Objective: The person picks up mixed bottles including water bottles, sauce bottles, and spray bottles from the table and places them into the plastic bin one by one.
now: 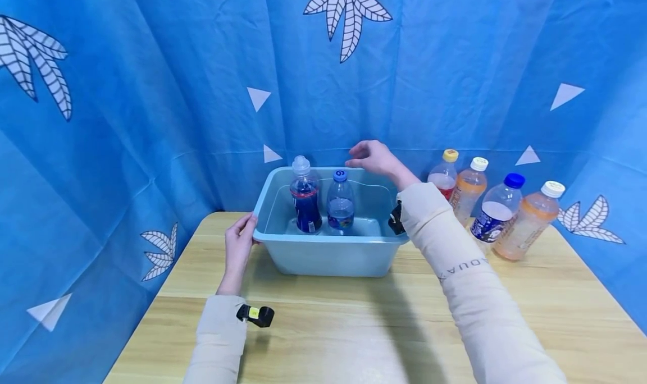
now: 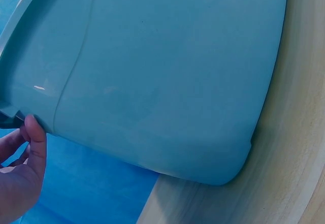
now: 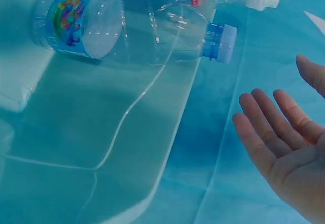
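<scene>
A light blue plastic basin (image 1: 333, 256) stands on the table, with two bottles upright inside. One is a bottle with a dark blue label and a clear domed cap (image 1: 306, 201); to its right stands a clear bottle with a blue cap (image 1: 341, 204). My left hand (image 1: 240, 242) grips the basin's left rim, its thumb (image 2: 36, 145) against the outer wall in the left wrist view. Over the basin's back right part hovers my right hand (image 1: 375, 158), fingers loosely extended around nothing. In the right wrist view its palm (image 3: 289, 148) faces the blue-capped bottle, apart from it.
Right of the basin several bottles stand in a slanting row: a yellow-capped one (image 1: 442, 173), a white-capped one (image 1: 469, 188), a blue-capped one (image 1: 497, 209) and another white-capped one (image 1: 529, 221). A blue curtain (image 1: 202, 92) hangs behind the wooden table (image 1: 313, 339). My right sleeve passes before the bottles.
</scene>
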Available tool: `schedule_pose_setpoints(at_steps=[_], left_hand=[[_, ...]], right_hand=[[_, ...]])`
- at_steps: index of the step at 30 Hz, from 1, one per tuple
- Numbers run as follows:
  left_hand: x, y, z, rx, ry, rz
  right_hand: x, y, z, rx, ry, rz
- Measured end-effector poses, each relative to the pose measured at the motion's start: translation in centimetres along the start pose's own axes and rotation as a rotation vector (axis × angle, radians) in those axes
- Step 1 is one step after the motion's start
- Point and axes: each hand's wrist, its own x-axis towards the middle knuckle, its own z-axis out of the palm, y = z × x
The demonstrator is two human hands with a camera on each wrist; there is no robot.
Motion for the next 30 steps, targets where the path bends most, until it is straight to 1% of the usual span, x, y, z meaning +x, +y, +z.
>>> schedule_pose_setpoints(at_steps=[2, 4, 5, 6, 7, 9, 10, 11, 12, 13, 14, 15, 17, 18, 19, 20, 21, 23, 24, 25, 28, 29, 30], left_hand=[[0.4, -0.9, -0.3, -0.024, -0.003, -0.005], [1.4, -3.0, -1.0, -0.057, -0.012, 0.008], [1.9, -4.0, -1.3, -0.065, -0.011, 0.002], [2.0, -4.1, -1.3, -0.048, -0.005, -0.017], [2.2, -4.4, -1.4, -0.013, 0.005, -0.039], [2.8, -5.7, -1.8, 0.012, 0.012, -0.054], [2.9, -6.0, -1.8, 0.04, 0.016, -0.071], [3.1, -6.1, -1.9, 0.036, 0.014, -0.073], [3.0, -5.9, -1.9, 0.019, 0.001, -0.069], [3.3, -6.5, -2.0, 0.033, 0.01, -0.068], [3.1, -5.9, -2.1, 0.009, -0.002, -0.071], [3.3, -6.3, -2.2, -0.009, -0.007, -0.051], [3.9, -7.4, -2.5, 0.0, -0.01, -0.035], [4.3, -8.1, -2.7, 0.022, -0.008, -0.031], [4.8, -9.3, -2.8, 0.054, 0.003, -0.021], [5.1, -9.8, -2.9, 0.069, 0.008, -0.011], [5.6, -11.1, -3.0, 0.097, 0.026, 0.003], [5.8, -11.7, -3.1, 0.113, 0.03, 0.016], [5.9, -11.8, -3.1, 0.11, 0.028, 0.017], [4.9, -9.8, -2.6, 0.07, 0.009, 0.019], [4.2, -8.2, -2.4, 0.035, -0.005, -0.009], [3.9, -7.4, -2.2, 0.04, -0.006, -0.032], [3.4, -6.3, -2.0, 0.016, -0.02, -0.043]], right_hand=[[-0.3, -0.1, -0.2, -0.005, 0.012, -0.012], [-0.6, -0.2, -0.4, -0.011, 0.022, -0.021], [-0.8, -0.3, -0.5, -0.014, 0.025, -0.027], [-0.9, -0.3, -0.6, -0.016, 0.028, -0.03], [-1.1, -0.3, -0.7, -0.018, 0.032, -0.032], [-1.4, -0.3, -0.8, -0.027, 0.039, -0.038], [-1.6, -0.3, -0.8, -0.033, 0.044, -0.04], [-1.7, -0.3, -0.8, -0.037, 0.05, -0.042], [-1.9, -0.3, -0.9, -0.042, 0.056, -0.043], [-2.0, -0.2, -0.9, -0.049, 0.063, -0.044], [-2.2, -0.2, -0.9, -0.054, 0.07, -0.045], [-2.4, -0.2, -0.9, -0.059, 0.076, -0.044], [-2.7, 0.0, -1.0, -0.065, 0.089, -0.038], [-2.9, 0.1, -1.0, -0.066, 0.096, -0.034], [-3.1, 0.3, -1.0, -0.068, 0.103, -0.031], [-3.3, 0.4, -1.0, -0.068, 0.109, -0.029], [-3.4, 0.6, -1.0, -0.072, 0.118, -0.031], [-3.8, 0.9, -1.0, -0.082, 0.139, -0.038], [-3.9, 1.1, -1.0, -0.086, 0.149, -0.046], [-4.1, 1.3, -1.1, -0.09, 0.161, -0.054], [-4.6, 1.8, -1.2, -0.092, 0.192, -0.07], [-4.8, 2.0, -1.2, -0.088, 0.201, -0.073], [-5.0, 2.2, -1.3, -0.085, 0.21, -0.078]])
